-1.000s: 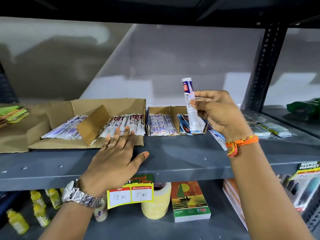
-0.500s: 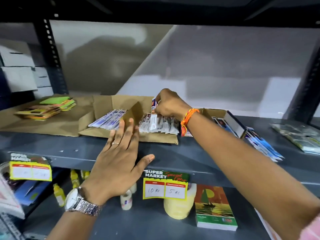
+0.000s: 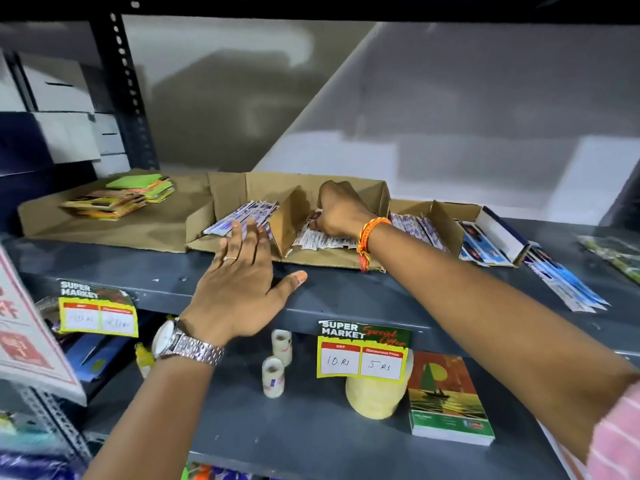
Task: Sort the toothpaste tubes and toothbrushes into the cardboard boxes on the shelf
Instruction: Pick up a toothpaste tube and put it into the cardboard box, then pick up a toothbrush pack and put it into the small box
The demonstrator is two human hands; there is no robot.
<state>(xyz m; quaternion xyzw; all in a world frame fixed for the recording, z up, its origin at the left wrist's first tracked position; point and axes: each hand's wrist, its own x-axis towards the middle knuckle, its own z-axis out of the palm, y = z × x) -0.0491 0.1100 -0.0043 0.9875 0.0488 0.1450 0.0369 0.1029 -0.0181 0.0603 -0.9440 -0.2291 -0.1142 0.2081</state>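
Grey metal shelving (image 3: 346,292) fills the view, with a pale wall behind it and a dark perforated upright at the left. On the upper shelf the left hand (image 3: 239,282) lies flat, palm down, fingers spread and holding nothing; its fingertips reach over the front lip of the big cardboard box (image 3: 242,192), and its thumb points right along the shelf's front edge. A metal watch (image 3: 180,344) sits on that wrist. The right hand (image 3: 341,211) reaches across and down into the right compartment of the same box, fingers curled among the toothpaste tubes (image 3: 322,240) lying there; whether it pinches one of them cannot be told. An orange thread bracelet (image 3: 367,237) circles that wrist.

A slanted cardboard divider (image 3: 291,220) splits the big box. Its left compartment holds white and blue toothbrush packs (image 3: 242,216) lying side by side. Just right of it stands a smaller cardboard box (image 3: 446,216), also divided, with more packs in both halves. Further packs (image 3: 568,289) lie loose on the bare shelf to the right, near its front edge. Left of the boxes, on flattened cardboard, rests a stack of coloured cards (image 3: 121,197).

Bare shelf runs in front of the boxes. Below hang price labels (image 3: 363,355), with tape rolls (image 3: 277,365) and a booklet (image 3: 446,400) on the lower shelf.
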